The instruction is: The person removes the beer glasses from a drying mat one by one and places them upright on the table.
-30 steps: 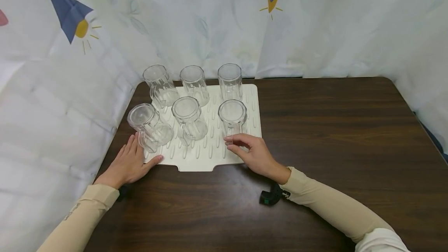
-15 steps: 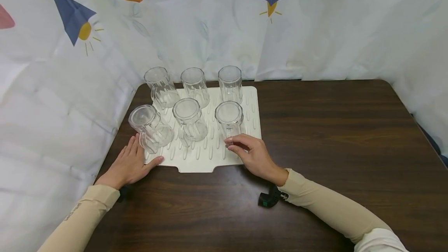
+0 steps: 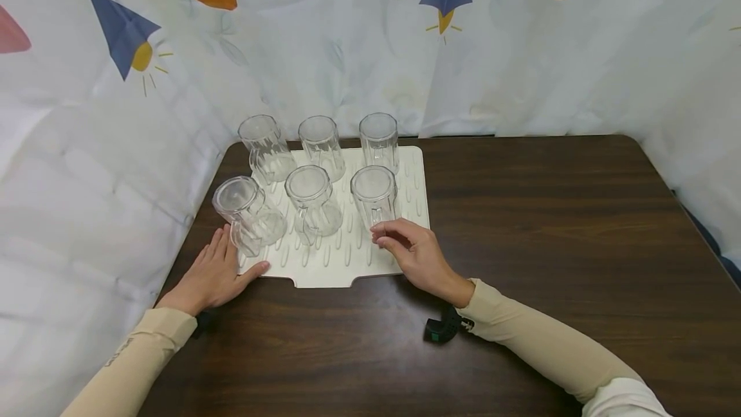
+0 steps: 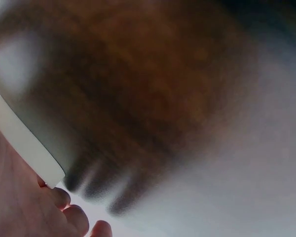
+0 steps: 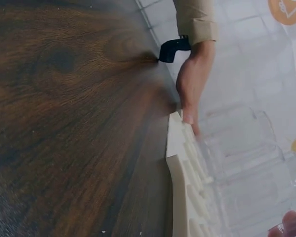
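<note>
My right hand [image 3: 425, 259] pinches the handle of the front-right clear glass mug [image 3: 373, 188] between thumb and fingers. This mug stands on a white ridged drying board [image 3: 324, 275], its closed base seemingly facing up. In the right wrist view, fingertips [image 5: 292, 222] of that hand show at the lower right corner. My left hand [image 3: 211, 275] lies with fingers extended at the board's front-left corner, thumb on its front edge. A front-left glass mug [image 3: 246, 211] stands just beyond those fingers. The left wrist view shows the palm [image 4: 19, 197] against the board's edge [image 4: 29, 143].
Beside the held mug stands a front-middle glass mug [image 3: 312, 198]. Behind are 3 more: a back-left mug [image 3: 266, 147], a back-middle mug [image 3: 321, 143] and a back-right mug [image 3: 379, 140]. A dark wooden table [image 3: 550, 230] extends rightward; a white printed curtain [image 3: 347, 50] hangs behind.
The mug in my right hand has shifted slightly left on the board, towards the front-middle mug. My left hand stays in place. The head view has tilted slightly.
</note>
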The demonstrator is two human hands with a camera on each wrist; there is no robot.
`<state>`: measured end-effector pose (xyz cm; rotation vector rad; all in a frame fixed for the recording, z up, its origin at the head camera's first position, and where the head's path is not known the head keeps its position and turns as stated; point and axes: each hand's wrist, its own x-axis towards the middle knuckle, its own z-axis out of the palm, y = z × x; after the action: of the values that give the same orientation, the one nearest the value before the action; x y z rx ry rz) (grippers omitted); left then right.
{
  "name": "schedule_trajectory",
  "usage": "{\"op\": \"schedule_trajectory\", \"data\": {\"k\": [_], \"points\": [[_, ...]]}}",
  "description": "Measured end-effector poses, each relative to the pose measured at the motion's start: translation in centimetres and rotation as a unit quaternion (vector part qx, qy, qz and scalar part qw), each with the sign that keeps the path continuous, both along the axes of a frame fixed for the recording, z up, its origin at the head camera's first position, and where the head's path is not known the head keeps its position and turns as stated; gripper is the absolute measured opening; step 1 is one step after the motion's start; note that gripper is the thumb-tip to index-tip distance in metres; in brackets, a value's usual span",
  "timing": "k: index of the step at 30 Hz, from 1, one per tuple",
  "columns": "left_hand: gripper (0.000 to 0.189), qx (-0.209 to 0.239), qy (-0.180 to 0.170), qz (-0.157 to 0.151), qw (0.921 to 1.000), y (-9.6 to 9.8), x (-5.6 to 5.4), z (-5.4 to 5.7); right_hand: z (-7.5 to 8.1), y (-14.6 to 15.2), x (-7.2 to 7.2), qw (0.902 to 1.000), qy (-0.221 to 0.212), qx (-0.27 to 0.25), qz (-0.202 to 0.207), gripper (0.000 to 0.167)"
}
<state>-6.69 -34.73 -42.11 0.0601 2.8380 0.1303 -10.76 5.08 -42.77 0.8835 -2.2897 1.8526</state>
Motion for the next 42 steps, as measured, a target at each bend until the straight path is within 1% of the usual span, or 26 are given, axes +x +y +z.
{"op": "schedule_trajectory", "data": {"k": [7, 13, 18, 24, 29, 35, 42], "points": [[0.118, 0.008, -0.001, 0.004, 1.0, 0.0, 0.1, 0.0, 0.5, 0.2, 0.1, 0.9999, -0.011, -0.005, -0.006, 0.017], [0.118, 0.012, 0.001, 0.0, 0.9999, -0.3, 0.1, -0.2, 0.9, 0.5, 0.0, 0.9999, -0.005, -0.007, -0.007, 0.017], [0.117, 0.017, -0.002, -0.007, 0.9998, -0.5, 0.2, -0.2, 1.3, 0.8, -0.1, 1.0, -0.002, 0.005, 0.004, 0.016], [0.116, 0.013, 0.007, -0.014, 0.9998, -0.5, 0.2, 0.0, 1.6, 1.1, -0.2, 0.9998, 0.004, 0.014, 0.016, 0.015], [0.114, 0.011, 0.018, -0.02, 0.9996, -0.5, 0.4, -0.2, 2.0, 1.3, -0.4, 0.9995, 0.02, 0.025, 0.006, 0.014], [0.112, 0.0, 0.031, -0.034, 0.9989, -0.7, 0.7, -0.1, 2.5, 1.6, -0.8, 0.9995, 0.015, 0.028, -0.005, 0.013], [0.111, 0.018, 0.042, -0.037, 0.9983, -1.4, 0.7, 0.5, 3.0, 2.3, -1.3, 0.9988, 0.018, 0.04, -0.023, 0.014]]}}
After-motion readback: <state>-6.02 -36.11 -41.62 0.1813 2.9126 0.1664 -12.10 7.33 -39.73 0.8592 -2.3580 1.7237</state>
